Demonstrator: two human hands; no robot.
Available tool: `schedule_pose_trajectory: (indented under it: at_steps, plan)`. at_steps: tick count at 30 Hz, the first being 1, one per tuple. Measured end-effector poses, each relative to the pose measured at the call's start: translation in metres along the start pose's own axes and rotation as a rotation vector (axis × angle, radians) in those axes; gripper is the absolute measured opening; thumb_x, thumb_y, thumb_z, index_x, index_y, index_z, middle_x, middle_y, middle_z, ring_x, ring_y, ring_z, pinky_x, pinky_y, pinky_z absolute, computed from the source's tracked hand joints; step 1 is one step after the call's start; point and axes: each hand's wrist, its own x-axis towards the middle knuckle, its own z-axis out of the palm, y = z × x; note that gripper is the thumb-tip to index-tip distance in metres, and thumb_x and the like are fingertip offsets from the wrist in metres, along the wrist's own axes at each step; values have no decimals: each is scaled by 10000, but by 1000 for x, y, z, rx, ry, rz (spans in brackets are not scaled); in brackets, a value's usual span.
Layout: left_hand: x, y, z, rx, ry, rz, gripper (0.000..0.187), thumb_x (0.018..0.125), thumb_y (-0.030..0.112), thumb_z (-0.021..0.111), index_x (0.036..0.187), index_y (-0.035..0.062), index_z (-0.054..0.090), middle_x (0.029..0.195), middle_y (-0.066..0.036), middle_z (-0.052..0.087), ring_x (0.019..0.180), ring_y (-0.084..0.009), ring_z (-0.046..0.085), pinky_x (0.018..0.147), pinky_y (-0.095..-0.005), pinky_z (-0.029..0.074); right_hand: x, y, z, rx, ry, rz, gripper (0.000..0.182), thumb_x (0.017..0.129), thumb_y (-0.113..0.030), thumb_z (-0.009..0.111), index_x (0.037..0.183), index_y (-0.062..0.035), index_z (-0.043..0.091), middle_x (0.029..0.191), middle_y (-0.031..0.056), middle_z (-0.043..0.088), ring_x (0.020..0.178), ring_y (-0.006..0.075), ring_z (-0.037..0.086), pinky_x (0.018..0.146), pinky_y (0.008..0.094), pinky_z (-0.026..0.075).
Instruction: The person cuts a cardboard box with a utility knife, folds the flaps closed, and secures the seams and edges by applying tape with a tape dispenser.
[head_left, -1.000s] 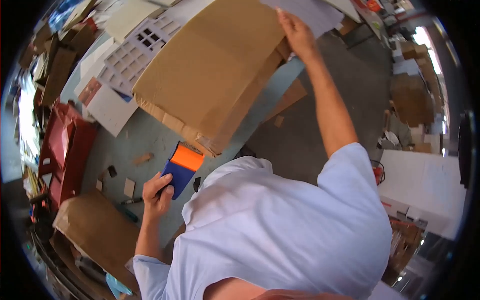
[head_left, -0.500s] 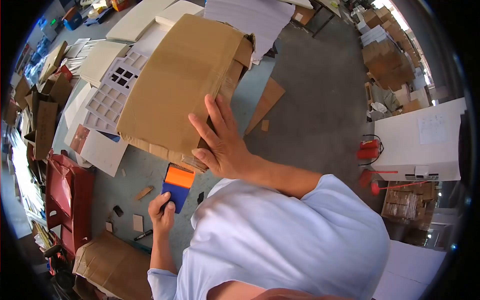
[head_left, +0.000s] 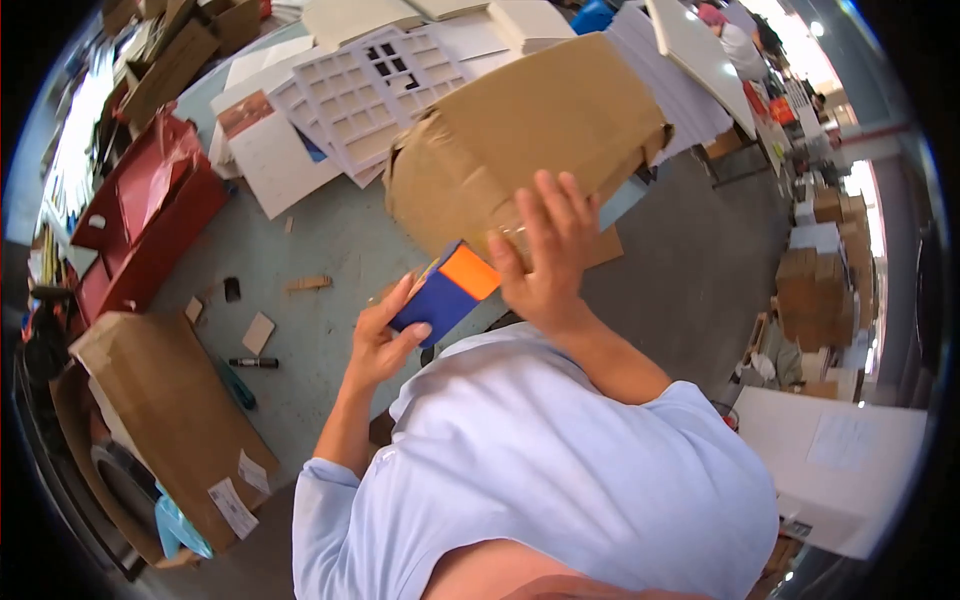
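Observation:
My left hand (head_left: 385,338) is closed around a flat blue-and-orange block (head_left: 437,305), thumb on its blue face and the orange end pointing up and right. The block overlaps the near edge of a large brown cardboard box (head_left: 535,110), which lies on the grey-green table (head_left: 330,235). My right hand (head_left: 553,260) is open, its fingers spread in front of the box's near right side, with the thumb close to the block's orange end. Clear tape shines on the cardboard by that thumb.
White window-grid panels (head_left: 350,95) and white sheets lie behind the box. A red metal toolbox (head_left: 150,215) stands at left. A black marker (head_left: 254,363) and small wood pieces are on the table. Another carton (head_left: 180,420) sits lower left. A person (head_left: 738,45) is far off.
My view has turned, so the box appears farther right. The left hand has raised the blue-and-orange block beside the right hand and tilted it. The right hand stays spread by the box.

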Motion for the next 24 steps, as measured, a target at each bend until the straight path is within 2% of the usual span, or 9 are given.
schedule_pose_trajectory:
  at_steps: [4,8,10,11,12,14,17,20,24]
  plan:
    - [7,-2,32,-343,95,-194,712,922,175,768,1536,41,435,1201,-90,721,1016,-132,648,944,-298,492,24,26,-17,-52,55,-16,497,973,-273,647,1411,-53,566,1484,152,519,1418,344,429,1222,564,144]
    - [38,-3,53,-360,25,-84,684,962,255,732,1541,50,431,1275,-76,689,1011,-104,624,922,-271,480,65,63,-23,-16,91,16,495,960,-229,677,1400,-30,570,1424,165,569,1370,355,486,1208,563,206]
    - [45,-20,51,-307,229,-142,675,989,352,688,1537,51,433,1309,-71,667,997,-76,589,887,-244,457,87,84,-29,93,104,114,507,951,-222,700,1391,-6,568,1403,180,579,1355,367,497,1199,546,254]
    - [50,-39,54,-259,438,-238,664,1002,460,642,1503,59,469,1317,-54,652,972,-71,570,849,-236,441,97,93,-33,142,88,174,567,932,-258,733,1402,1,552,1406,195,573,1343,374,506,1195,512,283]
    - [51,-79,50,-264,441,-227,664,1002,460,642,1503,59,469,1317,-54,652,972,-71,570,849,-236,441,105,102,-37,140,92,163,567,932,-258,733,1402,1,552,1406,195,573,1343,374,506,1195,512,283]
    - [55,-163,45,-344,635,-697,666,1030,550,533,1500,84,452,1423,-116,586,1206,-195,609,942,-361,515,119,116,-42,-88,-3,17,645,891,-302,781,1411,-5,543,1405,206,571,1320,375,526,1160,486,345]
    - [103,-194,68,-753,494,-704,709,999,651,505,1439,96,516,1370,-70,615,1093,-173,624,886,-316,506,129,118,-43,-53,-37,71,716,845,-309,820,1422,1,529,1408,214,567,1317,372,530,1135,479,374]
    - [137,-176,81,-1065,504,-620,750,1003,688,422,1445,88,505,1364,-86,617,1196,-221,616,970,-400,528,128,121,-37,-27,-2,81,716,829,-292,826,1406,20,540,1395,220,574,1302,368,544,1109,467,408]
    - [122,-119,80,-871,628,-602,671,1050,579,432,1434,32,494,1381,-120,605,1220,-234,617,1020,-415,521,149,138,-58,108,-14,263,666,834,-239,809,1382,45,559,1350,212,611,1236,317,603,1063,415,459]
